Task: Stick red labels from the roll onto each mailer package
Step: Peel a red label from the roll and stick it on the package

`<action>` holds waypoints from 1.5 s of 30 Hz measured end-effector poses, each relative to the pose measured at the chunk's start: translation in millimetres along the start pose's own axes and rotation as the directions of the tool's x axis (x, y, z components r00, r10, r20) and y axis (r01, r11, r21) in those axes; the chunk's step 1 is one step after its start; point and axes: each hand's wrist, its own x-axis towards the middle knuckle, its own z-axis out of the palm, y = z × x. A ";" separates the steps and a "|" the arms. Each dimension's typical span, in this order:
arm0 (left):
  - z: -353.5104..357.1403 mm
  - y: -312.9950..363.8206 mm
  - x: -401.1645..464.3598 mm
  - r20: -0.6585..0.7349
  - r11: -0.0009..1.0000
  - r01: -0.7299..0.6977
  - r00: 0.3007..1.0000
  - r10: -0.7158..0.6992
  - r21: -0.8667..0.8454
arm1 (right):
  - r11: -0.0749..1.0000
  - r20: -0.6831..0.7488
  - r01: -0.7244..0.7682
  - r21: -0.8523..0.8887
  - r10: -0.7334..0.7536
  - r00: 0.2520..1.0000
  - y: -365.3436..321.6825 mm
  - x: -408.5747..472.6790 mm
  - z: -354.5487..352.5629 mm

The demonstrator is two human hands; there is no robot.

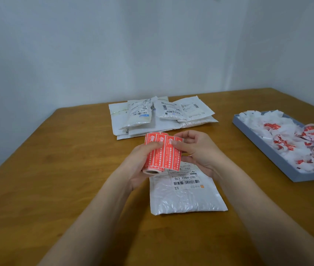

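- The left hand point(140, 160) grips the roll of red labels point(153, 153) from the side, its fingers curled round it, above the wooden table point(56, 169)
- The right hand point(196, 150) pinches the loose end of the label strip point(173, 154) — thumb on top, fingers behind
- A white bubble mailer point(187, 196) lies flat just under the hands, its shipping label face up
- A pile of mailers point(160, 116) lies farther back
- On the right, a grey tray point(267, 150) holds crumpled backing paper point(286, 135) — white with red scraps
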 end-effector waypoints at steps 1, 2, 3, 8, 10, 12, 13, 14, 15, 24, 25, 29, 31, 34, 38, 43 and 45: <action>0.1 0.3 -0.5 -0.001 0.999 0.001 1.000 -0.001 0.045 | 1.000 -0.001 0.011 -0.019 -0.011 1.000 -0.2 -0.6 1.5; 0.7 0.3 -1.0 -0.002 0.996 -0.003 1.000 0.003 0.086 | 0.999 0.002 0.025 -0.035 -0.025 1.000 -0.4 -1.1 3.2; 1.0 -0.3 -1.2 -0.006 0.994 -0.012 1.000 0.013 0.106 | 0.998 0.008 0.039 -0.045 -0.039 0.999 -1.1 -1.5 4.8; -2.4 -1.5 -1.1 -0.032 0.997 -0.046 0.998 0.048 0.066 | 0.999 0.028 0.042 0.000 -0.042 0.999 -4.6 -0.8 9.4; -4.4 -2.4 -0.3 -0.058 0.997 -0.049 0.997 0.053 0.064 | 0.999 0.033 0.037 -0.006 -0.037 0.999 -4.2 -0.3 10.4; -5.5 -5.0 0.5 -0.090 0.996 -0.048 0.994 0.054 0.069 | 0.999 0.034 0.026 -0.021 -0.026 0.999 -2.2 0.3 11.8; -5.6 -5.8 0.2 -0.105 0.997 -0.046 0.993 0.053 0.069 | 0.999 0.035 0.017 -0.033 -0.016 0.999 -0.8 0.6 12.5; -6.4 -6.3 0.8 -0.126 0.997 -0.046 0.991 0.054 0.066 | 0.999 0.041 0.002 -0.048 0.000 0.999 0.2 0.4 13.1; -7.7 -6.1 1.8 -0.149 0.997 -0.047 0.987 0.056 0.060 | 0.998 0.055 -0.018 -0.064 0.022 0.998 1.0 -0.1 13.4; -18.9 -3.7 9.6 -0.324 0.991 -0.011 0.946 -0.034 -0.136 | 0.730 0.396 0.109 -0.675 0.233 0.888 12.3 -15.4 24.4; -20.0 -4.2 9.7 -0.336 0.987 0.000 0.940 -0.054 -0.158 | 0.721 0.390 0.114 -0.683 0.228 0.892 13.6 -17.8 27.5; -24.5 -2.6 8.2 -0.355 0.966 0.011 0.929 -0.106 -0.257 | 0.666 0.356 0.188 -0.722 0.125 0.926 14.7 -21.0 30.8; -25.1 -0.2 6.5 -0.343 0.955 -0.018 0.935 -0.088 -0.297 | 0.698 0.310 0.177 -0.694 0.067 0.948 15.8 -18.2 31.5; -17.3 -0.9 2.2 -0.260 0.945 -0.029 0.964 -0.060 -0.326 | 0.749 0.187 0.160 -0.643 -0.049 0.981 17.5 -9.7 34.6; -6.0 -5.1 2.3 -0.145 0.947 -0.013 0.989 -0.035 -0.320 | 0.729 0.099 0.194 -0.657 -0.172 0.980 17.5 -3.1 40.0; -14.6 -5.4 3.3 -0.136 0.964 -0.032 0.991 -0.004 -0.262 | 0.773 0.274 0.137 -0.620 0.050 0.960 9.6 -8.1 17.6; -15.8 -6.5 3.0 -0.126 0.972 -0.031 0.992 0.002 -0.232 | 0.865 0.274 0.087 -0.494 0.060 0.960 6.2 -7.3 10.5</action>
